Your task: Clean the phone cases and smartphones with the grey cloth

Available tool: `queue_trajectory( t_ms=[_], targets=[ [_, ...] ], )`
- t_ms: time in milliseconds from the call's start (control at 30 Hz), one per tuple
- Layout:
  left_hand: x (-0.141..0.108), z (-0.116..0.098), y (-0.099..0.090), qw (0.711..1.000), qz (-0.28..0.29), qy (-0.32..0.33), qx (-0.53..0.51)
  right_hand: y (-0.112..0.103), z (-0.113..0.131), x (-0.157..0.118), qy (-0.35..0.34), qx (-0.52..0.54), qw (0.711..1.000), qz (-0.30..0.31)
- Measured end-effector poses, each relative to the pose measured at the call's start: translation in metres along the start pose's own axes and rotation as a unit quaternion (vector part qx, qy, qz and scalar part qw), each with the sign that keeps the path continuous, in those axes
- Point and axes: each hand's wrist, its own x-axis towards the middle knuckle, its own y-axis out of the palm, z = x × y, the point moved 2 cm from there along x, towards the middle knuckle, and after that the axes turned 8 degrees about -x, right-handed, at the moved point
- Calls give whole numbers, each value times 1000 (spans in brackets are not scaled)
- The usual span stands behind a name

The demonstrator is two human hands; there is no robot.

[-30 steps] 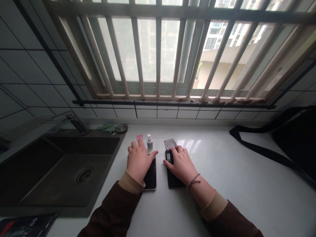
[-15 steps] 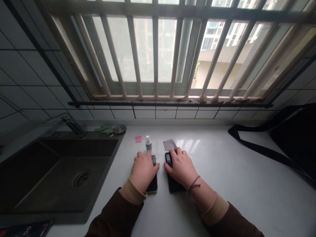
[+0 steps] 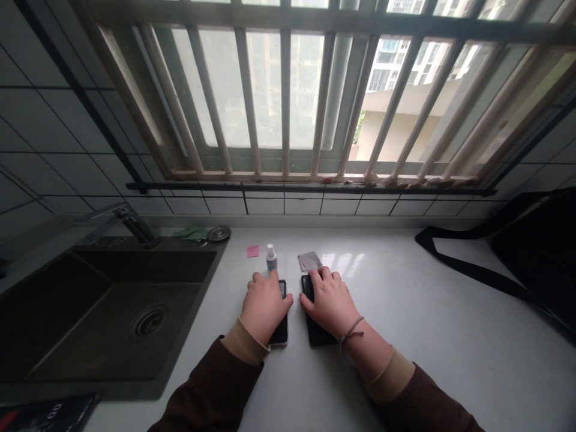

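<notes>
Set apart, the left hand rests on a smartphone and the right hand on a black smartphone, grip unclear, mid-desk, with a spray bottle and grey cloth untouched just beyond.

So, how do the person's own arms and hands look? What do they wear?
The left hand and the right hand are bare, with no gloves. Each arm has a dark brown long sleeve ending in a beige cuff. The right wrist wears a thin braided cord bracelet.
</notes>
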Motion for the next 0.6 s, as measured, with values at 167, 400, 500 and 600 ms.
queue_trajectory(
  t_ms=[167,400,500,600],
  targets=[
    [-1,-1,-2,1000,-2,2,2,0,-2,1,7,5,1000,-9],
    [0,0,-8,1000,-16,-14,3,-2,-4,6,17,20,999,-41],
    [-9,-6,-36,993,-73,44,-75,-3,-5,6,18,21,999,-47],
    [-43,-10,-76,905,-119,215,-347,-4,-6,6,16,22,998,-52]
  ],
)
